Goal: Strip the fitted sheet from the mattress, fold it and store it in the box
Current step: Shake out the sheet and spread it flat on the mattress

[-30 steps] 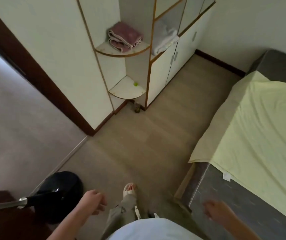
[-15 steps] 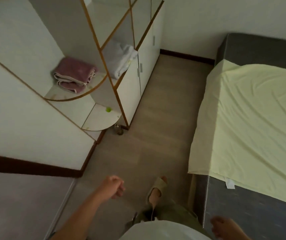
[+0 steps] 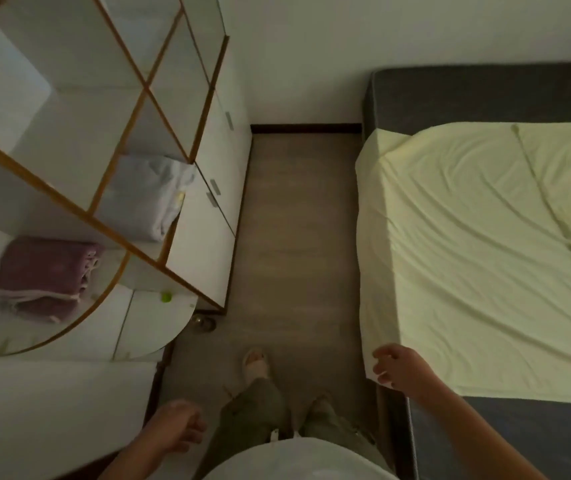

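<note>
Right hand (image 3: 398, 370) at 5 o'clock, fingers curled at sheet (image 3: 484, 254) corner, grip unclear. Left hand (image 3: 176, 431) at 7 o'clock, loosely curled, empty. Mattress (image 3: 484, 95) partly bared.

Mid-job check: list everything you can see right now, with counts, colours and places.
sheet: one, pale yellow, spread on the mattress, right.
mattress: one, dark grey, right; bare at far and near ends.
shelf unit: one, white with wood-coloured edging, left.
folded towel: one, purple, on a curved shelf, far left.
folded linen: one pile, whitish, in an open compartment.
small object: one, green, on the lower curved shelf; too small to identify.
floor: grey-brown boards, centre.
sandal: one plainly seen, pale, bottom centre.
left hand: loosely curled, empty, bottom.
right hand: at the sheet's near corner; grip unclear.
</note>
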